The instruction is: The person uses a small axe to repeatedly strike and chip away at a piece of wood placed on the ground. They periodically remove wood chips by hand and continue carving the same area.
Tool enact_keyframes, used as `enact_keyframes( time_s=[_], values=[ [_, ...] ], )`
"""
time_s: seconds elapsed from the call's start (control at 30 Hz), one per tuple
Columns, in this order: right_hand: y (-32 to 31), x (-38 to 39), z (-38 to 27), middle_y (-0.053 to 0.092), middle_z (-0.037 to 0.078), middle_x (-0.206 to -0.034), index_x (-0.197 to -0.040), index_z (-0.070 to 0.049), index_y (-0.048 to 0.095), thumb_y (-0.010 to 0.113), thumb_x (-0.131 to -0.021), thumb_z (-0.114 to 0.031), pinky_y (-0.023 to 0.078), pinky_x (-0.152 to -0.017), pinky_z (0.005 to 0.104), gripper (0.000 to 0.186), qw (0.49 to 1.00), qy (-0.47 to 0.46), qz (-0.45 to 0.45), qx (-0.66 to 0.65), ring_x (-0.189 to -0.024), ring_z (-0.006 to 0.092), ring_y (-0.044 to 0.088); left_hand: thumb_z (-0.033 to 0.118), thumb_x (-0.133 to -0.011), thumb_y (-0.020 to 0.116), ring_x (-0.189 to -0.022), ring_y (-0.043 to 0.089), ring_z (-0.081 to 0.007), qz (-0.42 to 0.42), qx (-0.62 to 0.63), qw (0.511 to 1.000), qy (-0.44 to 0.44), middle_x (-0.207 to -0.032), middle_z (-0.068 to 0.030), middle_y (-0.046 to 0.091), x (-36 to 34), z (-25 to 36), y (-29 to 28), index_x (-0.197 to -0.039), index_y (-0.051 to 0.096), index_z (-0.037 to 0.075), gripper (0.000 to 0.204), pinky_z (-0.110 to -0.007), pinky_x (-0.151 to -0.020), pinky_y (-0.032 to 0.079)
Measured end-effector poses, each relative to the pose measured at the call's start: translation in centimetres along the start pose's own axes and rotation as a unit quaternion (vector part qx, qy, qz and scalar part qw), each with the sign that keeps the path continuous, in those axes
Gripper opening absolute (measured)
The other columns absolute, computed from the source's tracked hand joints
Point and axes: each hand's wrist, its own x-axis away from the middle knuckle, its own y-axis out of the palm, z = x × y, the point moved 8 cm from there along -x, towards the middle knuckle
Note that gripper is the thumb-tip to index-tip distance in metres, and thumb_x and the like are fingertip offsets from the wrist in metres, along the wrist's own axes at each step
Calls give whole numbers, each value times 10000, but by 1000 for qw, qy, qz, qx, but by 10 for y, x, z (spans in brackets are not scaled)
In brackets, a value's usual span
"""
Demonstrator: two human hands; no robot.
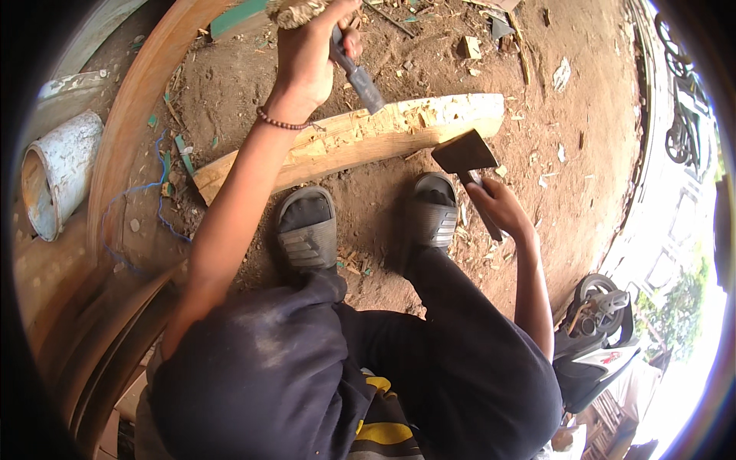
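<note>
A curved wooden beam (383,126) lies across the ground just beyond my feet, its upper face rough with fresh chipped cuts. My left hand (307,61), raised over the beam's far side, is closed around a chisel (362,86). A frayed, pale end sticks out above that hand, and the dark metal end points down toward the beam. My right hand (498,205) grips the short handle of a hatchet-like tool (465,153). Its broad dark head is near the beam's right end; I cannot tell whether they touch.
My sandalled feet (308,230) are close to the beam's near side. Wood chips litter the dirt ground (567,184). At left are a whitish bucket (65,172) on its side, a long curved board (126,130) and a blue cord (162,203). A motorcycle (598,337) stands at lower right.
</note>
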Motion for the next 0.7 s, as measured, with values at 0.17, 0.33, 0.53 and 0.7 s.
enact_keyframes(
  time_s=[0.17,0.33,0.53,0.7],
  values=[
    [-47,90,-88,669,207,-821,-943,35,644,564,-947,-142,500,-646,427,195,979,-94,-84,162,-734,338,675,294,-855,738,-422,397,-39,-88,-203,974,50,-539,51,451,22,9,8,-663,517,134,334,-209,-410,313],
    [0,264,-195,655,173,-900,-1101,-27,543,705,-848,-249,529,-733,407,374,730,-327,-589,-114,-852,304,670,357,-857,742,-470,408,-60,-32,-301,952,38,-585,44,453,45,11,14,-665,494,140,382,-218,-458,321],
    [11,238,-172,644,180,-901,-1102,-26,514,680,-862,-316,514,-747,419,411,728,-323,-601,-70,-846,312,653,333,-853,732,-661,594,-235,-93,-488,828,261,-752,-82,634,82,29,45,-804,644,44,306,-361,-677,469],
    [2,196,-155,646,167,-885,-1089,-20,528,636,-886,-327,513,-741,399,384,768,-361,-527,-46,-822,288,646,334,-859,711,-796,618,-333,-109,-551,780,275,-838,-141,653,107,29,45,-850,651,17,323,-420,-730,477]
  ],
)
